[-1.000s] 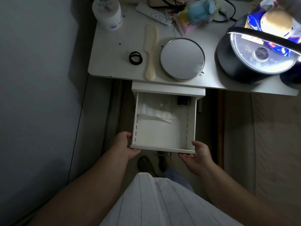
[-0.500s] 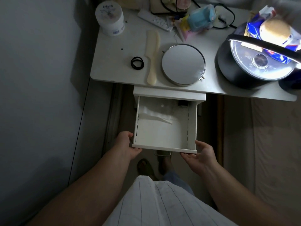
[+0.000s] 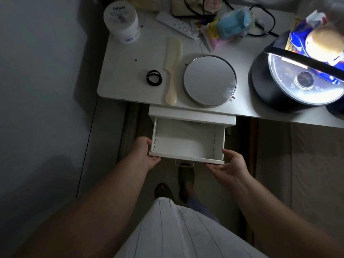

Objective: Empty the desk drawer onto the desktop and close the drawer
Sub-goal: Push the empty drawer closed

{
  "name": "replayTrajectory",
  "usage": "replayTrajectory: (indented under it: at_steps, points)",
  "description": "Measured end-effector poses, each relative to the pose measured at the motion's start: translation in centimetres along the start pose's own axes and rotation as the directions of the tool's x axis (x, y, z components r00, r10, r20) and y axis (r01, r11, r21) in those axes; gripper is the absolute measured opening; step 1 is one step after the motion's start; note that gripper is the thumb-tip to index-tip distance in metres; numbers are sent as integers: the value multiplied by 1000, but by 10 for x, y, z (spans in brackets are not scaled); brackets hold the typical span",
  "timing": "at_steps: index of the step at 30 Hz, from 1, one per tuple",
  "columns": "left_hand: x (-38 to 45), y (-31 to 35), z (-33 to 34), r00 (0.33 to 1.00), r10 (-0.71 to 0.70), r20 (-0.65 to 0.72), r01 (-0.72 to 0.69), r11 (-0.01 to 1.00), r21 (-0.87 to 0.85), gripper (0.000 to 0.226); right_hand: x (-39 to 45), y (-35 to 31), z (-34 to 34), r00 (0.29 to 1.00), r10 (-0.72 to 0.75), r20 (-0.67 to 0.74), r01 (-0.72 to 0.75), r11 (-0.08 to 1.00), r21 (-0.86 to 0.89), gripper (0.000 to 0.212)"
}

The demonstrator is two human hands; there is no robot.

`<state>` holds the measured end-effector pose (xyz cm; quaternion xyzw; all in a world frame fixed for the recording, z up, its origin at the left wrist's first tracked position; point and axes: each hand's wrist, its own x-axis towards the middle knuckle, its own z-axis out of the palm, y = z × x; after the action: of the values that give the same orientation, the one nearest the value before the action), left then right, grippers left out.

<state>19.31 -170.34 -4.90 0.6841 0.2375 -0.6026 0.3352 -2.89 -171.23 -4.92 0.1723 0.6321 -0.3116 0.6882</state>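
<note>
The white box-shaped wooden drawer [image 3: 187,141] is sliding in under the white counter [image 3: 130,58] — less of it shows than a second ago, and the crumpled paper near its back is gone from view. What's visible of the inside looks bare, so it's closing time. Left hand [image 3: 142,155] cupped on the drawer's left front corner, right hand [image 3: 226,165] open-palmed against the right front corner, both pushing. Just beyond the drawer, a round silver mirror [image 3: 209,80] and cream plastic comb [image 3: 173,70] lie on the counter.
</note>
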Motion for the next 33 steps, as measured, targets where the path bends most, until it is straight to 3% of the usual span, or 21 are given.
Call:
replayTrajectory:
  at_steps: [5,8,12,16,20,23,28,31,33]
  points:
    - [-7,16,23,998,58,-22,-58,998,17,43,21,-20,10,1000,22,10,-22,1000,2,66]
    - [-10,27,35,997,72,-21,-71,997,37,56,30,-33,18,999,26,28,-26,1000,-4,63]
    - [-9,38,48,996,84,-37,-83,996,25,47,32,-48,31,999,10,45,-9,999,-33,50]
    - [-8,44,59,993,114,-37,-116,993,-30,47,34,-61,41,999,5,45,-1,997,-76,24]
    - [-3,50,64,993,120,-16,-121,989,-84,27,38,-72,48,998,9,66,-2,995,-104,10]
    - [1,56,69,993,115,-14,-115,986,-121,12,36,-77,53,998,5,60,2,994,-114,13]
    - [5,61,75,988,150,-21,-151,971,-183,31,38,-85,60,996,24,85,-19,998,-68,15]
    - [3,64,79,986,165,-21,-166,963,-212,27,43,-87,62,997,4,81,-1,1000,-30,54]
    - [3,65,80,987,160,-5,-157,962,-223,16,43,-87,62,998,-6,65,8,999,-32,57]
